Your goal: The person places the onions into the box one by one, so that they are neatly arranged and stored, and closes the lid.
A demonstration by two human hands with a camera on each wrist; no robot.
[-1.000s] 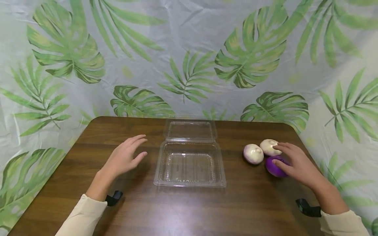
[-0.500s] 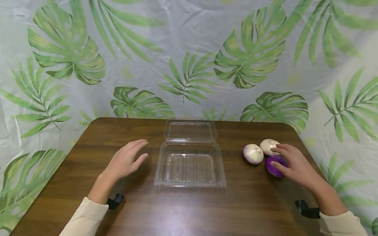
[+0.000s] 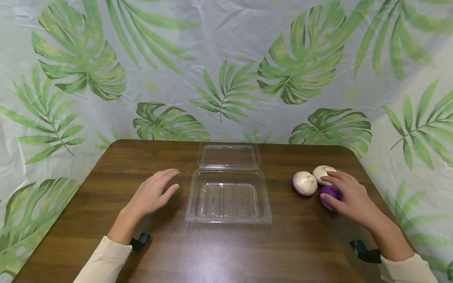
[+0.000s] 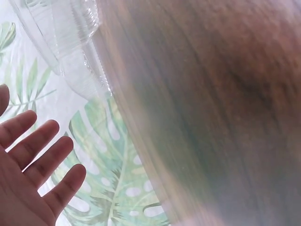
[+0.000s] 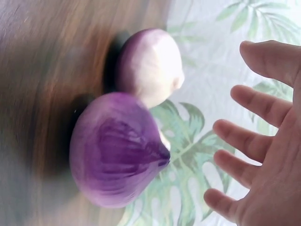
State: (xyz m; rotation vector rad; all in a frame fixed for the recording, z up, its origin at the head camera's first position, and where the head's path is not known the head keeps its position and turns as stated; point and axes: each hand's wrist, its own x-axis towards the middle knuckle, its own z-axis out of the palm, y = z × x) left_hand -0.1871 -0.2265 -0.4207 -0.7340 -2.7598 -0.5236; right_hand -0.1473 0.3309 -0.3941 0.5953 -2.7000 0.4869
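Over purple onion [image 3: 329, 195], right hand [image 3: 348, 196] hovers, fingers spread; left hand [image 3: 153, 193] flat, relaxed nr container [image 3: 228, 196].

Brown wood table [image 3: 106, 184]: open clear clamshell [image 3: 228, 196] ctr; purple onion [image 3: 329, 195], 2 pale onions [image 3: 304, 183] rt.

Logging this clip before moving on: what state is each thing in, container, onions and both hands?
clear plastic container: lid open, folded back, nothing inside.
purple onion: on the table, under the right hand's fingers.
pale purple onion: on the table, untouched.
white onion: on the table beside the fingertips.
left hand: open, holding nothing.
right hand: open over the purple onion; wrist view shows fingers spread, not gripping.
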